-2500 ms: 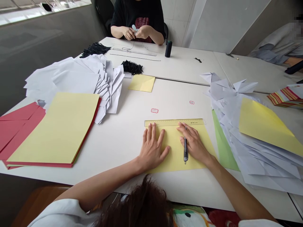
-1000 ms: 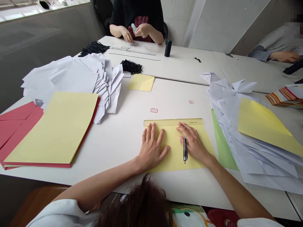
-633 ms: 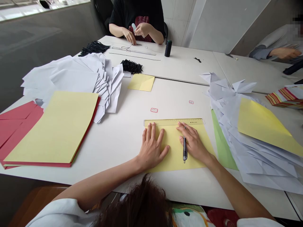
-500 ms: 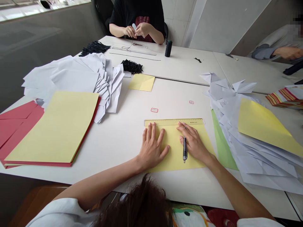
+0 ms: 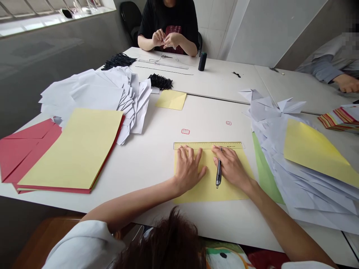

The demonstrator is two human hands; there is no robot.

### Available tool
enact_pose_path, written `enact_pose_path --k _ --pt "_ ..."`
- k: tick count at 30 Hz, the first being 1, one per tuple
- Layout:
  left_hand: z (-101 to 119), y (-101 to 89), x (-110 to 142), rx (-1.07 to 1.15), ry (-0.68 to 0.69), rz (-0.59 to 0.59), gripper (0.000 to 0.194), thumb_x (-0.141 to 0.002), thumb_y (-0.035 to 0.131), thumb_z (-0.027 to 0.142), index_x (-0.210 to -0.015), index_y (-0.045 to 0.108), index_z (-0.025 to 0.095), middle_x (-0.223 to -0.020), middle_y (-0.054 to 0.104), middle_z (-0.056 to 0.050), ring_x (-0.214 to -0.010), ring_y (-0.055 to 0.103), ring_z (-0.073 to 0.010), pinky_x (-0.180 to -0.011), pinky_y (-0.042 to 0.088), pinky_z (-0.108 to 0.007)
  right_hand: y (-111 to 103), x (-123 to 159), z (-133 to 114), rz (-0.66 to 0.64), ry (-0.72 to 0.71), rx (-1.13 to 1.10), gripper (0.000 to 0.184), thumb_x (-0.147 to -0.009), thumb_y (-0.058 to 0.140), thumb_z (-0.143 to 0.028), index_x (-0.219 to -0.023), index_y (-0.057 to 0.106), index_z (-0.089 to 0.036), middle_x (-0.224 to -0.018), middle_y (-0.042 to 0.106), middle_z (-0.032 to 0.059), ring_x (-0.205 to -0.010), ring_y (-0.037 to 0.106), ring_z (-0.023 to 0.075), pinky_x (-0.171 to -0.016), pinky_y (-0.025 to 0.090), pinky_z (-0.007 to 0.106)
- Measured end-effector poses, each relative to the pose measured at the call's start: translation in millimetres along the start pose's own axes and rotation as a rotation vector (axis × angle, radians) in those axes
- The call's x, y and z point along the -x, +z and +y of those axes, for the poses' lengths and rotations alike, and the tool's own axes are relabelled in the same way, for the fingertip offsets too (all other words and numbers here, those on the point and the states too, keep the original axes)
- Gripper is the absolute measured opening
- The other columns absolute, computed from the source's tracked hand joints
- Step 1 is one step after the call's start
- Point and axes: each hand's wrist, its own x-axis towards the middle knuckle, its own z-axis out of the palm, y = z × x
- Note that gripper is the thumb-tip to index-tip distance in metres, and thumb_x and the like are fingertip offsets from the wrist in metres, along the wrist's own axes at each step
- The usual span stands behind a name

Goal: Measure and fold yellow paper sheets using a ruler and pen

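A clear ruler [image 5: 209, 145] lies along the far edge of a yellow sheet of paper [image 5: 213, 186] on the white table in front of me. My left hand [image 5: 188, 168] rests on the sheet with fingers spread, its fingertips at the lower edge of the ruler's left half. On the right half, the fingertips of my right hand [image 5: 231, 164] touch the ruler too. A dark pen [image 5: 219, 173] is tucked in that hand, its clear lower end pointing towards me.
Yellow and red sheets [image 5: 75, 149] and a white paper pile [image 5: 95, 89] lie left. Right are folded white papers [image 5: 303, 186] and a green sheet [image 5: 265, 172]. A small yellow square [image 5: 171, 100], black cord bundle [image 5: 160, 81] and thread spool [image 5: 202, 61] sit farther back. A person [image 5: 168, 33] sits opposite.
The view has shifted slightly, so everything sits a little differently in the frame. My left hand's fingers have bent a little at the ruler. The person opposite has moved their hands.
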Motion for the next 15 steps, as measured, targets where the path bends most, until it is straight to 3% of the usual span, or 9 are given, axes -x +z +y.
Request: enact_pose_path --k 5,11,15 --pt "9.6 -7.4 -12.0 -0.064 -0.033 -0.058 0.073 -0.097 0.038 0.062 -0.15 0.044 0.012 -0.134 0.055 -0.031 -0.123 0.054 -0.0518 -0.098 0.04 -0.057 -6.4 -14.6 -0.1 0.008 0.029 0.014 0.027 -0.1 0.04 -0.022 -0.112 0.064 -0.016 -0.094 0.067 0.0127 -0.09 0.06 0.0268 -0.09 0.047 0.042" --pt "9.9 -10.0 -14.8 -0.014 -0.042 -0.061 0.072 -0.095 0.045 0.061 -0.148 0.047 0.013 -0.133 0.057 -0.029 -0.121 0.056 -0.0494 -0.098 0.041 -0.058 -17.4 -32.3 4.1 -0.057 0.114 -0.028 0.027 -0.101 0.043 -0.032 -0.096 0.066 -0.019 -0.084 0.065 0.0103 -0.081 0.059 0.0251 -0.082 0.044 0.037" --pt "8.8 -8.5 -15.1 -0.096 -0.016 -0.071 0.074 -0.096 0.041 0.063 -0.149 0.044 0.012 -0.13 0.058 -0.031 -0.118 0.058 -0.0508 -0.094 0.042 -0.056 -31.9 -55.0 14.6 -0.138 0.168 -0.23 0.029 -0.101 0.045 -0.045 -0.098 0.063 -0.023 -0.071 0.065 0.0027 -0.068 0.06 0.0212 -0.078 0.043 0.035"
